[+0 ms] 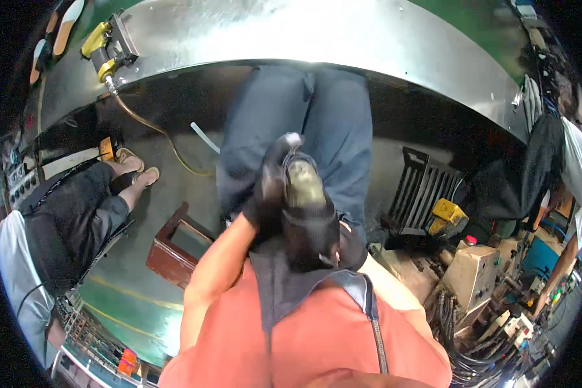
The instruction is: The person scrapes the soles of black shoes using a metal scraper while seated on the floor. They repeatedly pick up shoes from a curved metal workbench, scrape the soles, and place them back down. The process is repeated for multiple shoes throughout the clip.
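Observation:
A black shoe [304, 233] with a pale yellow-green oval part lies above my lap, pointing away from my chest. My left hand [271, 187], in a dark glove, is closed along the shoe's left side and blurred by motion. A small whitish thing [294, 139] shows at its fingertips, too smeared to name. My right hand [351, 249], also in a dark glove, grips the shoe from its right side near my chest. Most of its fingers are hidden behind the shoe.
A metal bench [304, 32] curves across the far side. On it lie a yellow air stapler [107, 52] with a hose and some insoles [68, 26]. A brown stool [178, 249] stands left, near a seated person [77, 220]. A slatted rack [417, 191] and machinery [472, 278] are right.

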The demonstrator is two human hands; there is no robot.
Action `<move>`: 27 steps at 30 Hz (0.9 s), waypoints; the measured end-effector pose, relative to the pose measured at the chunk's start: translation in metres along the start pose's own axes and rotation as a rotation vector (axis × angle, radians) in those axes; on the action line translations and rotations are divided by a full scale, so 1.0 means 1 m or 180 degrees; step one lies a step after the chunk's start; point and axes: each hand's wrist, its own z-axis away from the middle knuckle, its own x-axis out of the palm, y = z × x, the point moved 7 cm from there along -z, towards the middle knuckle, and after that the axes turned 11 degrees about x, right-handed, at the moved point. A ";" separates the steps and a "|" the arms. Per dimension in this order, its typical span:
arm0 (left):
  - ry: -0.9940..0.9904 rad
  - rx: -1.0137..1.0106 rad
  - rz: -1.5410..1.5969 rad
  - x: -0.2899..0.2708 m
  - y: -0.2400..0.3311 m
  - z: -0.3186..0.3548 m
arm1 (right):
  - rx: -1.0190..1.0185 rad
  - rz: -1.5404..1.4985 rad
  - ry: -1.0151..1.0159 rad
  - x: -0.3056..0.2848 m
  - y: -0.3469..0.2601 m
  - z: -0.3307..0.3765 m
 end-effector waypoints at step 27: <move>-0.1931 0.0883 -0.4847 0.099 0.083 0.010 | 0.0683 0.2144 -0.0417 -0.130 -0.028 -0.117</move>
